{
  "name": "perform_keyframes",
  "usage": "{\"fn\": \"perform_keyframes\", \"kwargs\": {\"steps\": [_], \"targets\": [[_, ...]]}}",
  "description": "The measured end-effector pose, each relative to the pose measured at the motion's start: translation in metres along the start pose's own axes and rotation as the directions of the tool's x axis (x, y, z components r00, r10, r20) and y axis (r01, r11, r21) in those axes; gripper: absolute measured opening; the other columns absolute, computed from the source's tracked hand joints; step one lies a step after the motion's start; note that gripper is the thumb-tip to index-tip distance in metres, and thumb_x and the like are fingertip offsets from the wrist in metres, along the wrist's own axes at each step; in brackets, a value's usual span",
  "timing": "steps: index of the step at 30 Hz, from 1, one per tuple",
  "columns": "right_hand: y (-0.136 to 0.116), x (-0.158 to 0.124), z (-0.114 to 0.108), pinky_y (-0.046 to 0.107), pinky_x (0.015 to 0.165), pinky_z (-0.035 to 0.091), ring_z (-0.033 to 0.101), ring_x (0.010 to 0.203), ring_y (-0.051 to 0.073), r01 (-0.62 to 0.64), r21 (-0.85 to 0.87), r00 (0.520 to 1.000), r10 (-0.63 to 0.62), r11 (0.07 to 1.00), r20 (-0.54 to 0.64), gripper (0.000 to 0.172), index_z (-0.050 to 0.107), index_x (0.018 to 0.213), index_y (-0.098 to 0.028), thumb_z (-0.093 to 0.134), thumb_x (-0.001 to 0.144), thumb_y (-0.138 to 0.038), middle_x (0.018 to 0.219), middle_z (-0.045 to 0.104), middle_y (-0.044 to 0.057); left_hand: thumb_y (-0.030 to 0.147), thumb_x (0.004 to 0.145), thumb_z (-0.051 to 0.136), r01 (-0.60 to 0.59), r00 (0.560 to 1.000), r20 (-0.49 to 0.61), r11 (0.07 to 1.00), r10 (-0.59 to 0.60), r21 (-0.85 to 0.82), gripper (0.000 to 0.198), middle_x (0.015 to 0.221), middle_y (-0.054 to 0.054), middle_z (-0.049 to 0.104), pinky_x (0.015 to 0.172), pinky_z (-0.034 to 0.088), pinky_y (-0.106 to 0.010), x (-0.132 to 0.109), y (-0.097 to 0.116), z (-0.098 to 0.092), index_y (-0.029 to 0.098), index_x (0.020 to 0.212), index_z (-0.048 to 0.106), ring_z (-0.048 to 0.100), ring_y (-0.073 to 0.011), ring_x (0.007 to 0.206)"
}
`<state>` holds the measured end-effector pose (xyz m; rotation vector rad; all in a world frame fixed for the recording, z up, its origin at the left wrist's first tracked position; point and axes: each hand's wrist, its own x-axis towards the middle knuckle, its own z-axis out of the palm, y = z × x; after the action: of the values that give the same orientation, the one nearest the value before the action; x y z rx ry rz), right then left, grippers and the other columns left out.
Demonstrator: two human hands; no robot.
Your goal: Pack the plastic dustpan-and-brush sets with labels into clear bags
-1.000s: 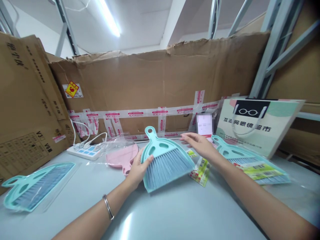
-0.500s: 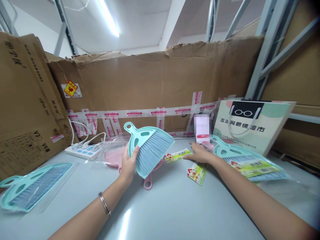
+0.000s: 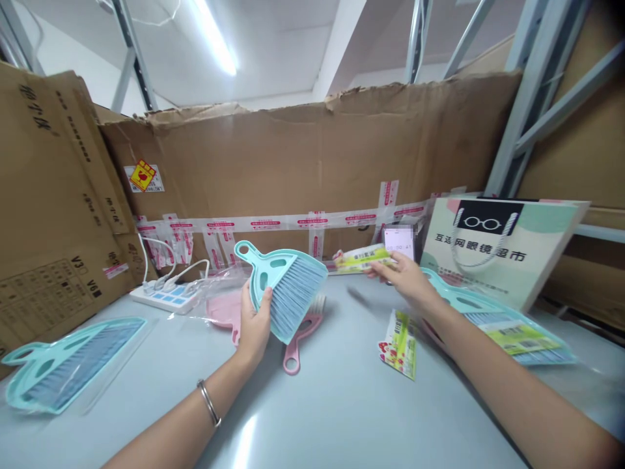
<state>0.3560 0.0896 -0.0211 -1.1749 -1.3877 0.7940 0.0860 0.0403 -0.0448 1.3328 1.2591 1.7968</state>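
The left hand (image 3: 254, 320) holds the turquoise dustpan-and-brush set (image 3: 295, 294), the landmark for all places below; its fingers are closed on the set's left edge, above the table (image 3: 312, 417). The right hand (image 3: 411, 281), right of the set, pinches a green-yellow card (image 3: 362, 258) between narrowed fingers.

Status, as judged: brush and dustpan are nested; card and set are apart, and no wrapping shows on the set. Far right of the set, a wrapped turquoise set (image 3: 493, 317) with its own card appears complete. Far left, another wrapped set (image 3: 81, 361) shows no card. A second loose card (image 3: 399, 345) lies to the right. A pink dustpan (image 3: 224, 309) at the left and a pink brush (image 3: 305, 330) just below and behind appear unassembled.

Markings: the paper bag (image 3: 530, 277), right of the set, reads 网眼镜超市 after partly covered characters. The carton (image 3: 43, 215), far left, shows "V3" and "V6". A fragile label (image 3: 142, 176), upper left, bears a broken-glass symbol. Card text is too blurred to read reliably.
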Motion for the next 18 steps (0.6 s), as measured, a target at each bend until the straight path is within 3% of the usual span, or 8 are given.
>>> {"fn": "perform_keyframes", "kwargs": {"steps": [2, 4, 6, 8, 9, 10, 15, 18], "targets": [[-0.019, -0.010, -0.005, 0.028, 0.061, 0.042, 0.058, 0.063, 0.016, 0.005, 0.252, 0.996, -0.028, 0.968, 0.087, 0.042, 0.051, 0.080, -0.022, 0.071, 0.056, -0.049, 0.068, 0.063, 0.001, 0.041, 0.082, 0.051, 0.009, 1.000, -0.024, 1.000, -0.009, -0.002, 0.044, 0.121, -0.005, 0.051, 0.100, 0.034, -0.035, 0.000, 0.000, 0.000, 0.024, 0.121, 0.040, 0.046, -0.0193, 0.116], [-0.032, -0.023, -0.007, 0.027, 0.055, 0.041, 0.055, 0.054, 0.013, -0.089, 0.377, 0.968, -0.009, 0.922, 0.252, 0.045, 0.050, 0.072, -0.022, 0.075, 0.049, -0.051, 0.059, 0.059, -0.002, 0.041, 0.082, 0.051, 0.018, 0.999, -0.031, 1.000, -0.019, -0.008, 0.045, 0.123, -0.006, 0.050, 0.101, 0.034, -0.034, 0.001, -0.003, 0.000, 0.024, 0.122, 0.040, 0.045, -0.0192, 0.117], [-0.040, -0.035, -0.002, 0.026, 0.049, 0.039, 0.052, 0.045, 0.011, -0.211, 0.380, 0.884, 0.010, 0.901, 0.467, 0.048, 0.046, 0.064, -0.022, 0.076, 0.044, -0.054, 0.049, 0.053, -0.005, 0.042, 0.081, 0.052, 0.028, 0.999, -0.019, 0.999, -0.028, -0.016, 0.046, 0.123, -0.005, 0.050, 0.101, 0.033, -0.034, 0.002, -0.007, 0.000, 0.025, 0.122, 0.040, 0.045, -0.0191, 0.117], [-0.040, -0.045, 0.012, 0.025, 0.048, 0.039, 0.051, 0.042, 0.010, -0.277, 0.279, 0.754, 0.028, 0.919, 0.656, 0.048, 0.048, 0.064, -0.020, 0.076, 0.045, -0.054, 0.047, 0.053, -0.005, 0.043, 0.080, 0.053, 0.042, 0.999, 0.018, 0.998, -0.041, -0.036, 0.047, 0.122, -0.005, 0.051, 0.100, 0.035, -0.034, 0.002, -0.012, 0.001, 0.026, 0.123, 0.040, 0.046, -0.0190, 0.116], [-0.037, -0.047, 0.022, 0.025, 0.049, 0.040, 0.052, 0.042, 0.010, -0.277, 0.218, 0.706, 0.044, 0.936, 0.707, 0.046, 0.050, 0.067, -0.019, 0.075, 0.048, -0.053, 0.049, 0.056, -0.004, 0.043, 0.080, 0.053, 0.052, 0.998, 0.043, 0.997, -0.050, -0.052, 0.048, 0.121, -0.005, 0.052, 0.099, 0.036, -0.034, 0.001, -0.014, 0.001, 0.026, 0.123, 0.040, 0.048, -0.0189, 0.115], [-0.034, -0.049, 0.033, 0.025, 0.050, 0.041, 0.054, 0.045, 0.010, -0.264, 0.169, 0.690, 0.064, 0.950, 0.721, 0.044, 0.052, 0.071, -0.018, 0.074, 0.052, -0.051, 0.053, 0.059, -0.003, 0.043, 0.080, 0.053, 0.065, 0.996, 0.069, 0.995, -0.060, -0.073, 0.048, 0.120, -0.005, 0.054, 0.098, 0.038, -0.034, -0.001, -0.015, 0.002, 0.026, 0.124, 0.040, 0.049, -0.0189, 0.113], [-0.011, -0.046, 0.069, 0.022, 0.049, 0.044, 0.057, 0.048, 0.009, -0.230, 0.202, 0.878, 0.114, 0.952, 0.465, 0.042, 0.049, 0.071, -0.017, 0.070, 0.057, -0.051, 0.055, 0.063, -0.002, 0.042, 0.080, 0.053, 0.134, 0.979, 0.172, 0.981, -0.109, -0.142, 0.049, 0.110, -0.004, 0.058, 0.092, 0.042, -0.034, -0.010, -0.013, 0.006, 0.026, 0.125, 0.039, 0.055, -0.0190, 0.105], [-0.007, -0.045, 0.071, 0.022, 0.047, 0.045, 0.057, 0.045, 0.009, -0.214, 0.220, 0.934, 0.133, 0.952, 0.333, 0.041, 0.048, 0.068, -0.017, 0.070, 0.058, -0.050, 0.053, 0.062, -0.002, 0.042, 0.079, 0.056, 0.137, 0.975, 0.194, 0.982, -0.111, -0.127, 0.053, 0.110, -0.004, 0.058, 0.091, 0.043, -0.034, -0.013, -0.006, 0.008, 0.027, 0.125, 0.037, 0.055, -0.0192, 0.104]]}}
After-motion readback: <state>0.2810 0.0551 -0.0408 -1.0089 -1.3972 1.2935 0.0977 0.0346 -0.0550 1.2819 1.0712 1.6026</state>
